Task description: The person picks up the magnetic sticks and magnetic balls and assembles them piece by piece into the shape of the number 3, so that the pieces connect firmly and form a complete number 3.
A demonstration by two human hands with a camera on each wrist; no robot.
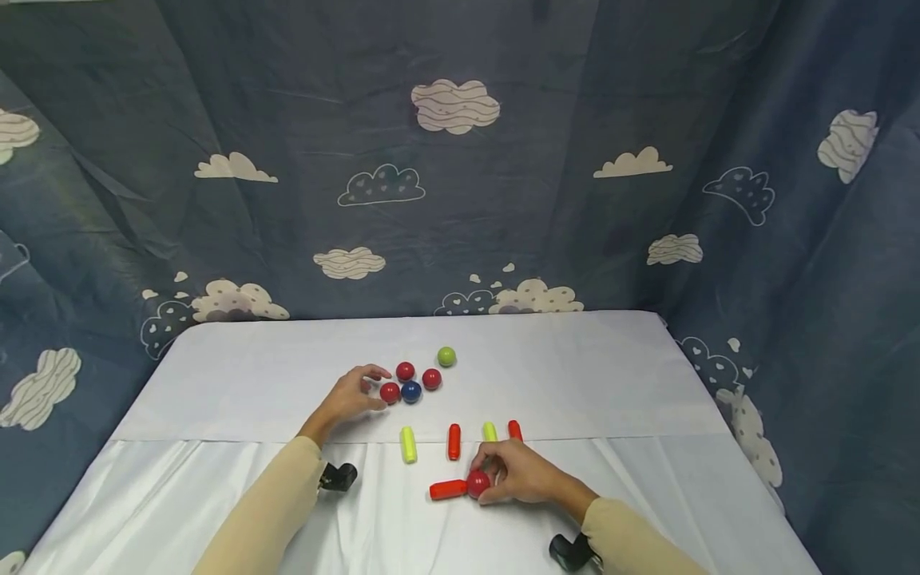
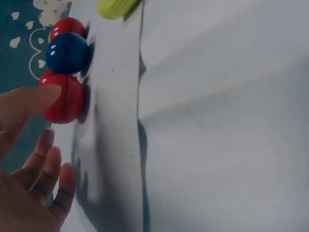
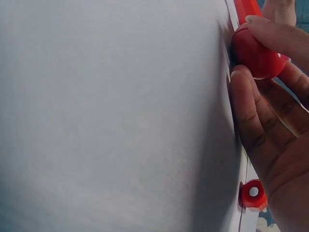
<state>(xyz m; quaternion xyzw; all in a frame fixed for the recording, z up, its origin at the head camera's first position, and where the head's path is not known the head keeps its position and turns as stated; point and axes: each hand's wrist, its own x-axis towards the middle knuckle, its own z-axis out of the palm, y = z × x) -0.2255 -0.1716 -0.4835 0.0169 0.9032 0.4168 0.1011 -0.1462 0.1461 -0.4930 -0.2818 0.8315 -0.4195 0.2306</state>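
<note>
In the head view my right hand (image 1: pixel 523 473) pinches a red ball (image 1: pixel 477 483) at the right end of a red stick (image 1: pixel 448 489) lying sideways. The right wrist view has thumb and fingers around that ball (image 3: pixel 258 54). My left hand (image 1: pixel 354 395) is beside the left red ball (image 1: pixel 390 393) of a group, fingers spread; in the left wrist view its thumb overlaps the red ball (image 2: pixel 71 99), and whether it touches cannot be told. A blue ball (image 1: pixel 411 391) and two more red balls (image 1: pixel 406 370) (image 1: pixel 431 378) are close by.
A green ball (image 1: pixel 446 356) lies behind the group. Between the hands are a yellow-green stick (image 1: pixel 408 445) and a red stick (image 1: pixel 454 442). Another yellow-green stick (image 1: pixel 489 431) and red stick (image 1: pixel 514 430) lie just behind my right hand. A cloud-patterned curtain (image 1: pixel 503 200) hangs behind the white table (image 1: pixel 611 383).
</note>
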